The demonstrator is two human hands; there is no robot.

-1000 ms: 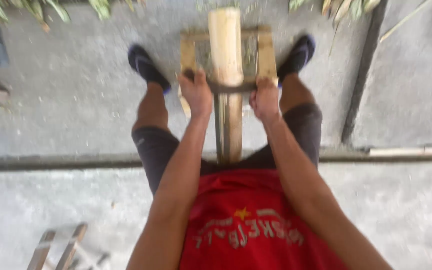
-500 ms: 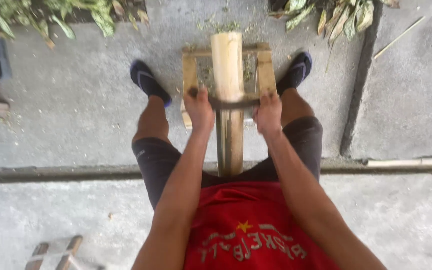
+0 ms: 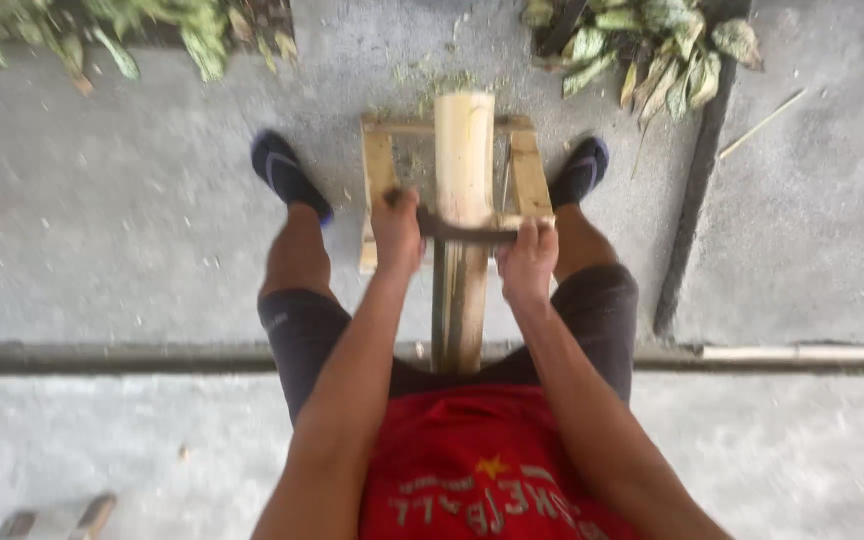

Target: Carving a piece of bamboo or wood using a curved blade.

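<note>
A thick pale bamboo pole (image 3: 463,170) runs from between my legs out over a small wooden frame (image 3: 528,170) on the concrete. A dark two-handled blade (image 3: 464,230) lies across the pole. My left hand (image 3: 396,232) grips its left end and my right hand (image 3: 526,263) grips its right end, one on each side of the pole. The part of the pole near me looks scraped and greener. My feet in dark slippers rest either side of the frame.
Green leaves and plant cuttings (image 3: 642,45) lie at the top right, with more leaves (image 3: 102,35) at the top left. A concrete ledge edge (image 3: 802,352) crosses below my knees. A groove (image 3: 692,190) runs down the floor at right. Wooden pieces (image 3: 52,520) lie bottom left.
Both hands with the blade have slid toward me along the pole. The view has shifted, showing more leaves at the top.
</note>
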